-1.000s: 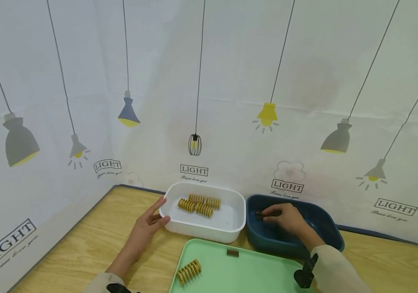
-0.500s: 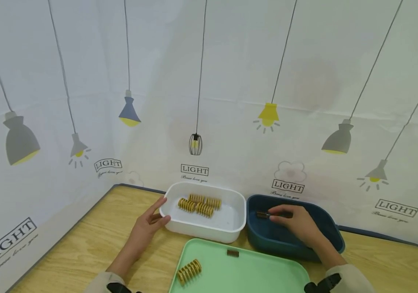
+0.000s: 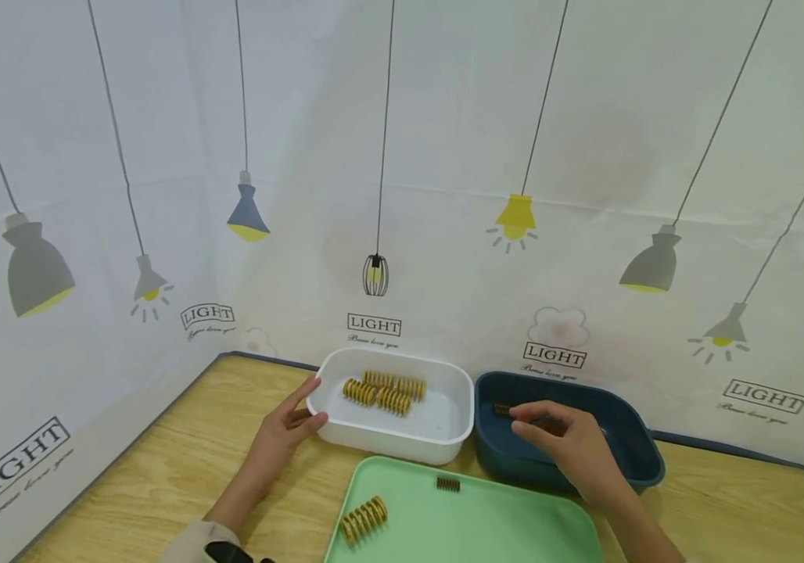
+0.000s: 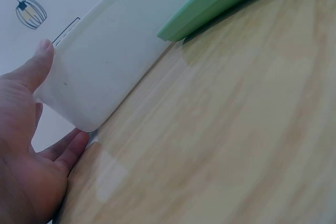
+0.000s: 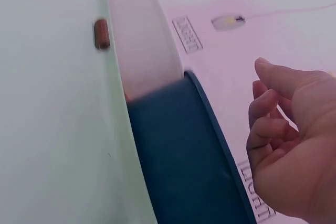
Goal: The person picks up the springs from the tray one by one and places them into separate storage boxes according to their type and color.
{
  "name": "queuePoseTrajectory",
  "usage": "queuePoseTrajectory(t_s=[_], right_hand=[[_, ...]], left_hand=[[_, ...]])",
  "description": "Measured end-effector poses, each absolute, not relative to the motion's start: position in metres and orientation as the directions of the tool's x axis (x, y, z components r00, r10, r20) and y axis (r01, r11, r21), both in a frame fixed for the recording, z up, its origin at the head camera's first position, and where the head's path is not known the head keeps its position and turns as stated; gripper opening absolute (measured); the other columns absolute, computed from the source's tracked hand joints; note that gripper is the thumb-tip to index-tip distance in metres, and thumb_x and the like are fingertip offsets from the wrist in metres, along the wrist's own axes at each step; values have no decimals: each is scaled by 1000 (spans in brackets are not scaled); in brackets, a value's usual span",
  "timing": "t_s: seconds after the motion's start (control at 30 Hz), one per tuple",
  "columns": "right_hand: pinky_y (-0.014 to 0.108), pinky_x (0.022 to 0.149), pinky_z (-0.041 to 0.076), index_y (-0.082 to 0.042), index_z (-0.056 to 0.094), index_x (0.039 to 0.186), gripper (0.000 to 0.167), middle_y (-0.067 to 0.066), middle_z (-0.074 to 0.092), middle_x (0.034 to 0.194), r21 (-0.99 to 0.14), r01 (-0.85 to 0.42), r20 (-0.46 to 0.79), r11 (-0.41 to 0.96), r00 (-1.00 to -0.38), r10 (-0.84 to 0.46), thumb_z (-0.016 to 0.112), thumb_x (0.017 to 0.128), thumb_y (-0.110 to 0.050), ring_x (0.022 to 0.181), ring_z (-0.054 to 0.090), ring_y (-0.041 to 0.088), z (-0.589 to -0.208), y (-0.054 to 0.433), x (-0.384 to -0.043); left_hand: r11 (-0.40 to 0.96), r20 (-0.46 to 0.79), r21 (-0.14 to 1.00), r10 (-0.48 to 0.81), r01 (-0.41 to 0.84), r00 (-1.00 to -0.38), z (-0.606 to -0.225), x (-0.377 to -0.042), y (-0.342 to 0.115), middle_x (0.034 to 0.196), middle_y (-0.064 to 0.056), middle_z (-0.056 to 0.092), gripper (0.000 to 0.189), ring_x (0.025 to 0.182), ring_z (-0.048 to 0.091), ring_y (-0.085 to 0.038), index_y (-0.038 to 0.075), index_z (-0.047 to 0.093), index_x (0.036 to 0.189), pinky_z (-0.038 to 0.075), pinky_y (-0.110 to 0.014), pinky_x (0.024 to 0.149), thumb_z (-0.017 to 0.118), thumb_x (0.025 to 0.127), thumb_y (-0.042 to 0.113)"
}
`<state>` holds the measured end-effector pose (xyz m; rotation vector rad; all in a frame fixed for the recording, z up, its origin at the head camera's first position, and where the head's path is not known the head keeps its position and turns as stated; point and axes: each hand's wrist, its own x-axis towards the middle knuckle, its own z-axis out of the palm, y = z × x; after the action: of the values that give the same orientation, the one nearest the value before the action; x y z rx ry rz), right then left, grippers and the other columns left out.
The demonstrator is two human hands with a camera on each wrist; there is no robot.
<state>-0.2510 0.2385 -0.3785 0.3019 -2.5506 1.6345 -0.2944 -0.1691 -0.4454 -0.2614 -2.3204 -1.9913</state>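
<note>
My left hand [image 3: 278, 438] rests at the left end of a white bin [image 3: 444, 375], thumb and fingers spread against its outside. In the left wrist view the thumb lies by the bin's rim and other fingertips near its base. Several yellow coil springs [image 3: 393, 402] lie inside this bin. My right hand [image 3: 571, 442] hovers over a dark blue bin [image 3: 630, 426], fingers loosely bent and holding nothing in the right wrist view. Just left of its fingertips, a small dark spring [image 3: 500, 409] shows inside the blue bin, partly hidden by the hand.
In front of the bins lies a green tray [image 3: 500, 532], bearing a large yellow spring [image 3: 364, 521] at left and a small dark brown spring [image 3: 447, 485] near its far edge. A lamp-printed cloth wall [image 3: 444, 234] stands behind the wooden table [image 3: 163, 469].
My right hand has let go of a small dark spring inside the blue bin and drawn up and back to the right. My left hand stays at the white bin.
</note>
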Motion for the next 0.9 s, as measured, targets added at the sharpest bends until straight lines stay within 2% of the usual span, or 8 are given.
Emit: queuePoseTrajectory(t_s=[0.1,0.23,0.3,0.37,0.53,0.7,0.9], right_hand=[[32,70,53,-14,71,109,34,5,67,108,-899,-214,183,382,-976,-116,74,83,-36,84,62,21,-378,229,-245],[31,55,47,-13,71,108,32,9,64,89,-909,-214,158,358,-971,-180,73,84,-33,65,52,20,-377,215,-235],[32,51,44,-11,70,109,31,13,62,84,-915,-213,136,342,-962,-237,72,85,-31,61,49,21,-377,208,-230],[30,51,43,-9,69,110,31,13,61,81,-918,-219,117,332,-946,-301,71,87,-29,59,48,21,-379,200,-226],[31,56,48,-8,70,109,29,10,64,88,-917,-224,86,329,-918,-386,71,87,-28,62,54,16,-394,184,-225],[34,56,50,-10,72,106,28,7,66,94,-898,-244,90,365,-916,-391,73,85,-28,62,59,20,-409,179,-226],[32,50,47,-12,71,108,25,8,65,90,-884,-258,108,390,-924,-367,73,86,-23,61,61,22,-415,179,-226]], left_hand=[[152,169,972,85,180,-982,-447,-295,-169,154,5,29,64,121,49,-30,23,40,147,44,-32,93,68,90,29],[161,165,971,77,175,-983,-449,-295,-170,153,8,29,63,121,50,-28,27,40,147,44,-32,93,68,90,31],[163,168,970,79,179,-983,-448,-295,-170,153,8,29,63,122,49,-28,27,40,147,44,-32,94,68,90,32],[160,170,970,86,182,-982,-444,-292,-169,154,6,29,64,123,48,-29,25,40,147,43,-32,94,67,90,31],[145,173,972,99,186,-980,-442,-291,-169,155,4,25,64,125,46,-31,21,37,149,42,-28,94,65,92,28],[144,168,973,97,181,-981,-446,-294,-169,155,6,25,64,126,46,-29,23,37,149,42,-28,94,66,91,29],[145,173,972,97,186,-980,-443,-292,-169,155,6,26,63,126,46,-29,23,37,149,42,-29,95,65,92,29]])
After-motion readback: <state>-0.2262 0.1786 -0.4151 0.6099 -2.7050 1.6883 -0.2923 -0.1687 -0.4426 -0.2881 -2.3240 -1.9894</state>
